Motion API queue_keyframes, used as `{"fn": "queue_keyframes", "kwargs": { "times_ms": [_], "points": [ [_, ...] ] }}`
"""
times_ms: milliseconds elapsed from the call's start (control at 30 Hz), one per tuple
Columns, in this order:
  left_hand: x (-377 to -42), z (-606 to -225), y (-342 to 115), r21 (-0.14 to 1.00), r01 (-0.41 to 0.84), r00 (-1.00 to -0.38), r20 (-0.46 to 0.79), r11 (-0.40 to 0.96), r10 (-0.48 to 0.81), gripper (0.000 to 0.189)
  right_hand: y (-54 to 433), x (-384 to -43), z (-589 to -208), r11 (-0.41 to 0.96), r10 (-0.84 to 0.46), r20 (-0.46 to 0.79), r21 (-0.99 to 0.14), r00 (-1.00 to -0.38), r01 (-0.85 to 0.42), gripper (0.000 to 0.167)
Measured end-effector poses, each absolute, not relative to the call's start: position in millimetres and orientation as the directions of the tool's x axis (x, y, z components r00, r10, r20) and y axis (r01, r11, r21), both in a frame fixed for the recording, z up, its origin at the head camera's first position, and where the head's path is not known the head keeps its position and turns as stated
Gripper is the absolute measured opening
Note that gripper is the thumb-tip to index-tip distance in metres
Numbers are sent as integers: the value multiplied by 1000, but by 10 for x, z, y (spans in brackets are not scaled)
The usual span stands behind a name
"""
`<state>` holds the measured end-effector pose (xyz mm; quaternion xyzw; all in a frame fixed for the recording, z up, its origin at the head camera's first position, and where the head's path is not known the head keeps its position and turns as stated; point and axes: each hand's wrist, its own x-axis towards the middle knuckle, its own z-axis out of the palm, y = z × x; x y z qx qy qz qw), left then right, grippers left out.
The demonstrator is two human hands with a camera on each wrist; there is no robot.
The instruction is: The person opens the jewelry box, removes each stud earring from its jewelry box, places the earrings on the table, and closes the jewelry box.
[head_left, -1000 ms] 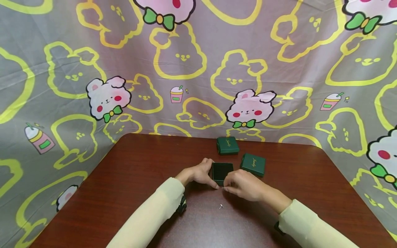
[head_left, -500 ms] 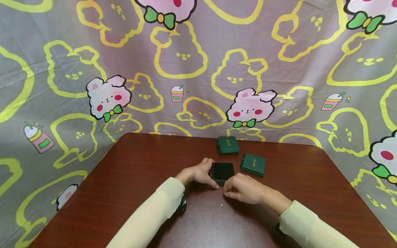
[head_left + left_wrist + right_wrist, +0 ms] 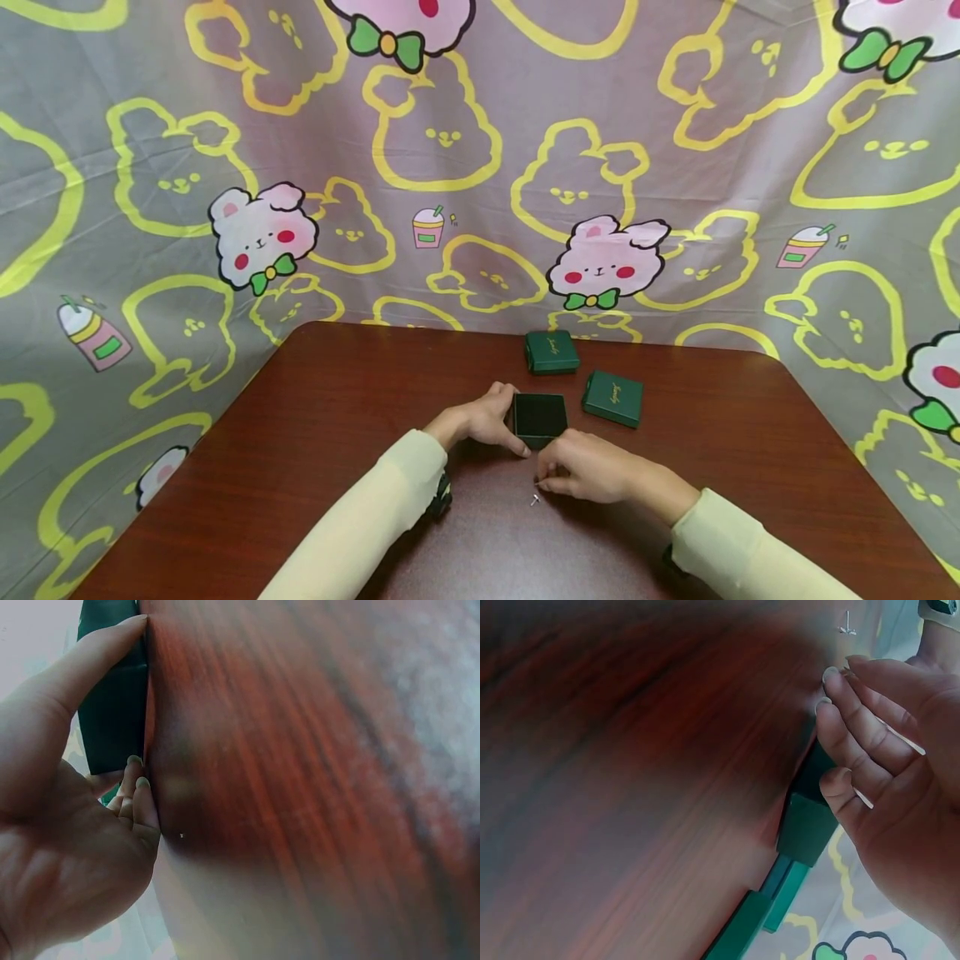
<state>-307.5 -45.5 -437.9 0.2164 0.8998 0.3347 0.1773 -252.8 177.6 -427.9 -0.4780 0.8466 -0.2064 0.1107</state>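
Observation:
An uncovered dark green jewelry box (image 3: 531, 442) with a black lining sits mid-table. My left hand (image 3: 483, 419) holds its left side, the thumb (image 3: 112, 641) lying along the near wall and the other fingers reaching behind. Just in front of the box, my right hand (image 3: 588, 468) has thumb and index fingertips together, pinching a tiny thin piece, apparently an earring, mostly hidden by the fingers. A silver stud earring (image 3: 535, 500) lies on the table close to those fingertips; the right wrist view shows its upright post (image 3: 847, 627).
Behind the box, a green box (image 3: 552, 352) with gold lettering stands near the far table edge. To its right and nearer lies a flatter green box or lid (image 3: 613, 398), also gold-lettered. A patterned cloth (image 3: 465, 167) hangs beyond the brown table (image 3: 360, 375).
My right hand has come away from the box's front edge, moving toward the person and down to the stud earring. The left hand and the box have stayed put.

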Motion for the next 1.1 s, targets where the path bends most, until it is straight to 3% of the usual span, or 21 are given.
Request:
{"fn": "queue_keyframes", "kwargs": {
  "times_ms": [767,1100],
  "points": [
    [-3061,-4361,-459,680,264,-841,-185,684,508,68,1762,-2505,-4287,475,-849,-33,-485,-527,-734,6],
    [-3065,-4375,-459,675,270,-842,-182,687,509,67,1820,-2555,-4218,452,-854,13,-478,-521,-753,5]
  ]
}}
